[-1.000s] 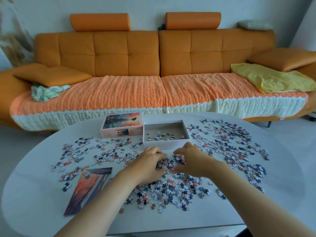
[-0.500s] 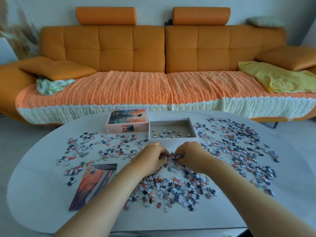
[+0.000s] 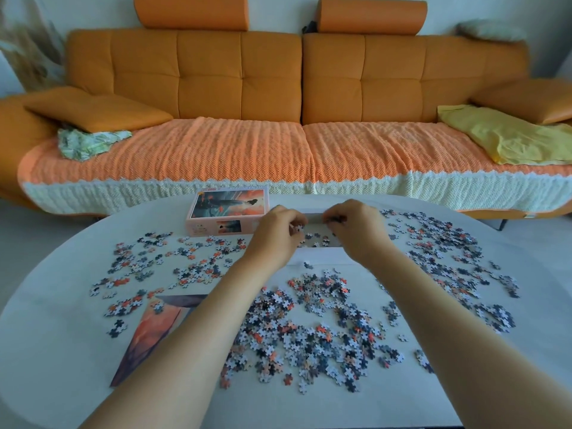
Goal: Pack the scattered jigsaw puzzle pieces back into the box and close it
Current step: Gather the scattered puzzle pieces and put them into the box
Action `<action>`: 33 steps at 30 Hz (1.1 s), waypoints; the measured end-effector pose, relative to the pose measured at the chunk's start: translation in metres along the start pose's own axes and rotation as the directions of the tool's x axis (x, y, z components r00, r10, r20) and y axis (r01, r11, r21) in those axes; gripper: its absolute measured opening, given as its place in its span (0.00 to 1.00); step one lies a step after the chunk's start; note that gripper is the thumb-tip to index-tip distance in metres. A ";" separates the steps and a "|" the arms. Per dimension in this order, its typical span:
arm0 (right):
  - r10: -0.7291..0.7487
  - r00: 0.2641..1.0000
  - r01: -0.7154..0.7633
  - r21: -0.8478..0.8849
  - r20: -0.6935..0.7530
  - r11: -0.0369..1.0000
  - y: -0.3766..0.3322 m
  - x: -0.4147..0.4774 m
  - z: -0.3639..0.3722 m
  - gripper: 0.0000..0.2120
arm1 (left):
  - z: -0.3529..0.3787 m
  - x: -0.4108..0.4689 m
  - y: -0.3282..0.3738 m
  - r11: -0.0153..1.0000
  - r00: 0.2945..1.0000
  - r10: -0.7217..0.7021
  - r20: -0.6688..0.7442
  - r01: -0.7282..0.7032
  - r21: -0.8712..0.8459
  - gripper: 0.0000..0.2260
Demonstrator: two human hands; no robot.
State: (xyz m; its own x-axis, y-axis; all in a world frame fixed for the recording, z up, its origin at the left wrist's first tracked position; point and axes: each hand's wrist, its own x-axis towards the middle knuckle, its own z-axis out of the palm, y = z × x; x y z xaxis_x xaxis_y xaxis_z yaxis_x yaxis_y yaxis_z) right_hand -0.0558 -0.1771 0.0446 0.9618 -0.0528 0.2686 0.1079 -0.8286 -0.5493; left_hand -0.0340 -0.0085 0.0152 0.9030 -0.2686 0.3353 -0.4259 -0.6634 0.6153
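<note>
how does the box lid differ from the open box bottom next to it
The box lid lies top up, printed with an orange and dark picture; the box bottom is plain and pale. The lid is mostly in view and hides its inside; the bottom faces open upward, holds a few puzzle pieces, and is partly hidden by the left hand and right hand. Both are rectangular, side by side on the table.

Both hands have left the pile in front of the box (image 3: pixel 318 253). Left hand (image 3: pixel 275 233) and right hand (image 3: pixel 356 227) are now above its open top, each pinching puzzle pieces (image 3: pixel 298 229). The patch just in front of the box is thinned out.
</note>
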 end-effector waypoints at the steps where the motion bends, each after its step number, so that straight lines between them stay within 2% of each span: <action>1: 0.006 0.998 -0.005 -0.015 0.064 1.000 0.001 0.001 0.004 0.08 | 0.003 0.001 -0.003 0.999 1.000 0.008 0.023 -0.009 0.033 0.11; 3: 0.017 0.975 -0.004 -0.058 0.222 0.998 0.004 0.001 0.008 0.10 | 0.008 0.002 -0.009 0.994 0.997 0.023 0.079 -0.032 0.104 0.13; 4: 0.009 0.967 0.012 -0.080 0.255 0.997 0.006 0.001 0.010 0.11 | 0.009 0.002 -0.011 0.990 0.995 0.028 0.096 -0.040 0.133 0.14; 6: 0.007 0.972 0.010 -0.073 0.234 0.997 0.008 0.001 0.010 0.13 | 0.008 0.002 -0.013 0.986 0.993 0.028 0.114 -0.046 0.159 0.16; 11: 0.026 0.997 -0.029 0.038 0.069 0.999 0.007 -0.001 0.005 0.17 | 0.000 -0.004 -0.013 0.985 0.989 0.078 0.126 -0.096 0.146 0.14; 14: 0.029 0.993 -0.031 0.020 0.113 0.999 0.009 -0.008 0.003 0.20 | -0.004 -0.011 -0.012 0.979 0.987 0.148 0.070 -0.156 0.132 0.12; 18: -0.029 0.992 0.031 -0.017 0.120 0.999 0.006 -0.018 -0.004 0.17 | -0.006 -0.028 0.000 0.965 0.971 0.229 0.063 -0.235 0.118 0.11; 20: -0.091 0.978 0.101 -0.043 0.189 0.994 0.001 -0.029 -0.010 0.14 | -0.006 -0.040 0.007 0.959 0.958 0.230 0.171 -0.253 0.128 0.11; 22: -0.100 0.926 0.162 -0.145 0.364 0.976 -0.001 -0.042 -0.015 0.13 | -0.001 -0.050 0.008 0.953 0.926 0.157 0.344 -0.234 0.194 0.17; 25: 0.040 0.821 0.190 -0.340 0.569 0.921 0.008 -0.060 -0.014 0.29 | 0.010 -0.060 0.005 0.909 0.861 0.064 0.505 -0.259 0.326 0.31; 27: 0.073 0.789 0.208 -0.378 0.610 0.902 0.012 -0.066 -0.009 0.34 | 0.013 -0.063 0.005 0.921 0.863 0.068 0.501 -0.247 0.301 0.31; 31: 0.017 0.800 0.184 -0.273 0.599 0.944 0.013 -0.070 -0.003 0.25 | 0.009 -0.065 0.007 0.959 0.885 0.100 0.454 -0.206 0.192 0.23; 33: 0.027 0.816 0.149 -0.254 0.577 0.956 0.014 -0.070 -0.006 0.26 | 0.004 -0.066 0.008 0.964 0.891 0.095 0.444 -0.194 0.183 0.24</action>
State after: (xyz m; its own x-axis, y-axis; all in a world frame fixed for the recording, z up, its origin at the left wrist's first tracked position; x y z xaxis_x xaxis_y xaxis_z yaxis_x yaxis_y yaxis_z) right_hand -0.1234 -0.1883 0.0227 0.9331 0.2566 -0.2522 0.1822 -0.9414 -0.2837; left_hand -0.0969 0.0015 -0.0047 0.7895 -0.6124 0.0407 -0.5750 -0.7149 0.3979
